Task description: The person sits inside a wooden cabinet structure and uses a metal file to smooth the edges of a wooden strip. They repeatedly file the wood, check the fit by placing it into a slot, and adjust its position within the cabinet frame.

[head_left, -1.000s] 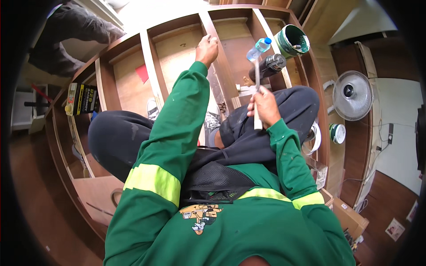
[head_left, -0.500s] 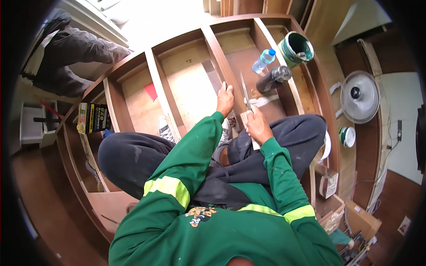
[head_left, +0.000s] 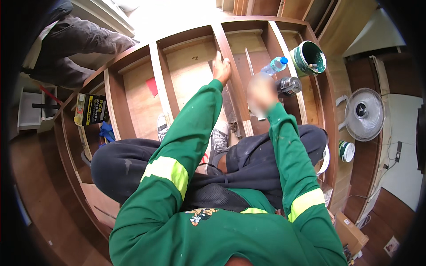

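Observation:
My left hand [head_left: 221,70] is curled over the edge of a brown divider board [head_left: 238,95], the index finger pointing away from me. This board is part of a large wooden frame with several compartments. To its right, my right hand [head_left: 262,94] lies under a blurred patch that hides its fingers. A long, thin straight blade [head_left: 249,62] juts forward from that hand, beside the divider and not touching my left hand. Its handle is hidden now; the earlier picture showed a pale handle in my fist. A clear water bottle [head_left: 275,65] and a dark bottle [head_left: 288,86] lie close by.
A green-and-white bucket [head_left: 307,58] stands at the right of the frame. Farther right are a fan [head_left: 364,114] and a small tub [head_left: 346,151]. At left are a black-and-yellow can [head_left: 92,110] and another person's legs [head_left: 86,40]. My shoes [head_left: 218,141] rest inside the frame.
Both hands have moved forward, away from my body, my left one along the divider. The blade has gone forward with my right hand, which is now blurred.

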`<state>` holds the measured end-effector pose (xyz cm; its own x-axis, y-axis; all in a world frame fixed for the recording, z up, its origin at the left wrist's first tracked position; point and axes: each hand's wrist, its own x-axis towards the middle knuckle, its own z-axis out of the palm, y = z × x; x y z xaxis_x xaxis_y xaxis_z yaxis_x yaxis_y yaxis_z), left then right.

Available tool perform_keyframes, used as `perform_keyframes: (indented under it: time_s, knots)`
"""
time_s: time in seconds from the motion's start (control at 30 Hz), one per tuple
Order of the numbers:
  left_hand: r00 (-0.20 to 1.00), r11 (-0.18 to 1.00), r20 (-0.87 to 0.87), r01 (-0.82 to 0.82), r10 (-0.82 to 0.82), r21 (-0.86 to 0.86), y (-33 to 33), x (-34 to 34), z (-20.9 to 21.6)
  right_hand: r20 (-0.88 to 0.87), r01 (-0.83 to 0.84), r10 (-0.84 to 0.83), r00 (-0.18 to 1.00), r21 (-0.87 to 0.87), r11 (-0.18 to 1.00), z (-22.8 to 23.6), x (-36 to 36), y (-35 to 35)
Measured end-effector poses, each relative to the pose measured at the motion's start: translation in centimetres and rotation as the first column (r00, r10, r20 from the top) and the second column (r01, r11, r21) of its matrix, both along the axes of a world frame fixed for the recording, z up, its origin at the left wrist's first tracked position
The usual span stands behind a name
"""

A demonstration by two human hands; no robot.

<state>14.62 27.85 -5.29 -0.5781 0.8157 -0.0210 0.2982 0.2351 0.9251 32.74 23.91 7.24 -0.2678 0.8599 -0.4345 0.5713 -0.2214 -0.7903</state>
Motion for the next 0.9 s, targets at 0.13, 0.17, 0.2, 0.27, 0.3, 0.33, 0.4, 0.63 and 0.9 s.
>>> perform_keyframes:
  time_s: [0.13, 0.17, 0.2, 0.27, 0.3, 0.33, 0.4, 0.63, 0.9]
  knots:
    - [0.964, 0.956, -0.201, 0.212, -0.171, 0.203, 5.0, 0.7, 6.3, -0.376, -0.153, 0.247, 0.893, 0.263, 0.953, -10.2, 4.0, 6.3]
    - [0.93, 0.912, -0.149, 0.362, -0.337, 0.194, 6.7, 1.9, 8.3, -0.361, -0.18, 0.381, 0.851, 0.481, 0.858, -13.3, 6.9, 8.3]
    - [0.884, 0.901, -0.288, 0.416, -0.369, 0.123, 7.0, -1.0, 8.3, -0.215, -0.202, 0.288, 0.933, 0.347, 0.916, -11.8, 2.7, 7.8]
    - [0.708, 0.857, -0.562, 0.515, -0.427, -0.002, 8.2, -7.4, 6.3, -0.096, -0.156, 0.17, 0.981, 0.135, 0.978, -6.3, -4.3, 6.1]
    - [0.567, 0.828, -0.693, 0.556, -0.445, -0.077, 8.8, -9.5, 6.0, -0.009, -0.11, 0.11, 0.994, 0.037, 0.993, -2.3, -6.7, 5.4]
    - [0.424, 0.807, -0.77, 0.558, -0.477, -0.192, 9.7, -9.9, 6.3, 0.058, -0.123, 0.118, 0.991, 0.094, 0.988, -2.3, -7.0, 5.9]
    - [0.266, 0.687, -0.732, 0.632, -0.628, -0.359, 10.9, -9.2, 7.6, 0.142, -0.102, 0.085, 0.986, 0.116, 0.988, -1.4, -6.6, 6.6]
    - [0.15, 0.619, -0.727, 0.653, -0.67, -0.436, 11.1, -11.0, 5.9, 0.139, -0.116, 0.092, 0.986, 0.174, 0.978, -1.4, -7.7, 6.5]
    - [0.066, 0.666, -0.815, 0.616, -0.576, -0.421, 11.0, -11.6, 4.2, 0.199, -0.124, 0.086, 0.976, 0.189, 0.974, -1.3, -8.3, 6.3]
